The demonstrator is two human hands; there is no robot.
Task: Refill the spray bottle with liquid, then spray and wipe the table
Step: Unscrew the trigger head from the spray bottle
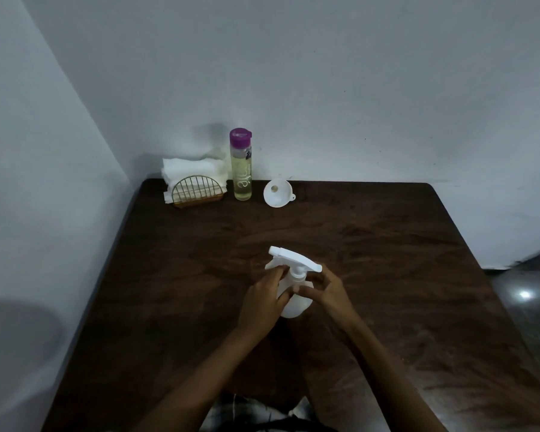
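Note:
A white spray bottle (295,302) stands upright in the middle of the dark wooden table (387,244), its trigger head on and its nozzle pointing left. My left hand (262,302) grips the bottle's body from the left, fingers reaching up by the trigger. My right hand (328,291) holds the bottle from the right, fingers curled near its neck. At the far edge stand a clear bottle of yellowish liquid (241,169) with a purple cap and a white funnel (278,193) lying on its side.
White tissues in a gold wire holder (197,188) sit at the far left corner, against the walls. The table's right edge drops to a dark floor (524,294). My lap shows below the near edge.

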